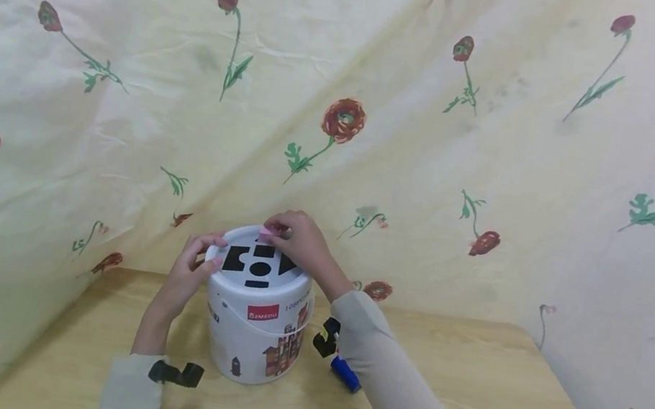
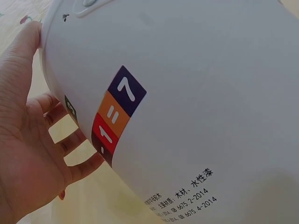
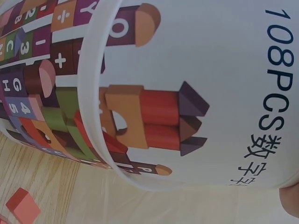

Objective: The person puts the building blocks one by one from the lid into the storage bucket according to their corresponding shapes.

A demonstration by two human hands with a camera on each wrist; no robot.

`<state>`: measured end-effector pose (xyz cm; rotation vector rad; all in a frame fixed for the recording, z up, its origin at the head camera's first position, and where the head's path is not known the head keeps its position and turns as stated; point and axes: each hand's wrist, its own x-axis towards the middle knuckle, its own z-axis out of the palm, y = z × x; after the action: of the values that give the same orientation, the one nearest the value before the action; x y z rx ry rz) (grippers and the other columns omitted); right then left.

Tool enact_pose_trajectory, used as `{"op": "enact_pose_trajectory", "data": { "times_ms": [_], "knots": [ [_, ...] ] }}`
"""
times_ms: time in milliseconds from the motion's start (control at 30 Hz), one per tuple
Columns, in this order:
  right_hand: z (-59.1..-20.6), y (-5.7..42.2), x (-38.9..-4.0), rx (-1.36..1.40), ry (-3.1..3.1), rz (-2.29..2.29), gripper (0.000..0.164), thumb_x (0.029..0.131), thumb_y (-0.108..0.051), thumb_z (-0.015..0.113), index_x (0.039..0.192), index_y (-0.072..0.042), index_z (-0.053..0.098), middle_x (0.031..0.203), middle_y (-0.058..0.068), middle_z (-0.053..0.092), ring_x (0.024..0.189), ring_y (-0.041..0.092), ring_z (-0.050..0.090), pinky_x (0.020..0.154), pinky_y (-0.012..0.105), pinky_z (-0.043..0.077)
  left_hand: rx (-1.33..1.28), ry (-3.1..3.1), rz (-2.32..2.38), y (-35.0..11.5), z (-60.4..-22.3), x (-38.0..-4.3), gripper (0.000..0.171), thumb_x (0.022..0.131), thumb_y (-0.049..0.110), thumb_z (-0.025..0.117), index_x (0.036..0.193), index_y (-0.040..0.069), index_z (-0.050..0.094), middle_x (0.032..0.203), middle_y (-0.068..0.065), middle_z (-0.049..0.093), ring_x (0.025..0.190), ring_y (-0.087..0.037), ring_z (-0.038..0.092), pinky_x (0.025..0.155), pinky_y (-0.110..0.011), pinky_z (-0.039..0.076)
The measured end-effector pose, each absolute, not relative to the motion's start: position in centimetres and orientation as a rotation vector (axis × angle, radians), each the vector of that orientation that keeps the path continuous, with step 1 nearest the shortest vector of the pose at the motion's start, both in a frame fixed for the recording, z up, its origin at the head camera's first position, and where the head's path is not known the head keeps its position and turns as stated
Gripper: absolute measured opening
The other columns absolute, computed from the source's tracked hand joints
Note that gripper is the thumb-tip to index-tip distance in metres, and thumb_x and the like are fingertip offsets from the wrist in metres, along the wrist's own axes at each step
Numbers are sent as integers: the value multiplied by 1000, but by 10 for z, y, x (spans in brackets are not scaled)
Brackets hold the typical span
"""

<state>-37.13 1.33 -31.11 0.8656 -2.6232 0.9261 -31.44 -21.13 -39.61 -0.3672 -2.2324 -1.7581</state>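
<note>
A white bucket [image 1: 241, 335] with printed toy-block pictures stands upright on the table. Its white lid [image 1: 239, 236] has several dark shaped openings. At the lid's far edge my right hand [image 1: 304, 241] pinches a small pink block [image 1: 267, 233] between thumb and fingers. The left hand [image 1: 191, 268] rests against the left rim of the lid, and its fingers [image 2: 77, 140] spread along the bucket's side in the left wrist view. In the right wrist view the bucket's printed wall [image 3: 219, 60] covers most of the picture, with just a fingertip [image 3: 290, 199] showing at the right edge.
The bucket's thin white handle [image 3: 91, 74] hangs down its front. A blue cylindrical thing [image 1: 345, 374] is near the right forearm. A pinkish-red block [image 3: 23, 206] lies on the wooden table [image 1: 480, 385]. Flowered cloth [image 1: 379, 133] hangs behind the table.
</note>
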Motion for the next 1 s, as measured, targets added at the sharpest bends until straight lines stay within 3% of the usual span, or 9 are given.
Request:
{"op": "enact_pose_trajectory", "data": {
  "times_ms": [367,667,1000],
  "knots": [
    [-311,14,-371,869,-2640,905,26,93,-20,74,117,-11,75,104,3,72,101,18,61,89,31,54,-385,-2225,-1763,-211,-396,-313,40,100,25,54,135,6,51,158,-8,34,131,-27,37,100,-38,43],
    [-316,16,-371,842,-2663,927,28,92,-16,73,120,-10,73,111,5,71,110,20,62,97,35,54,-375,-2240,-1773,-211,-398,-313,39,100,25,54,134,5,51,156,-9,35,132,-29,38,100,-37,43],
    [-312,18,-369,846,-2567,1030,30,92,-19,74,121,-11,73,115,5,71,112,21,61,100,39,51,-373,-2231,-1782,-210,-395,-311,39,101,24,54,135,6,51,157,-9,33,132,-31,39,92,-23,49]
  ]
}}
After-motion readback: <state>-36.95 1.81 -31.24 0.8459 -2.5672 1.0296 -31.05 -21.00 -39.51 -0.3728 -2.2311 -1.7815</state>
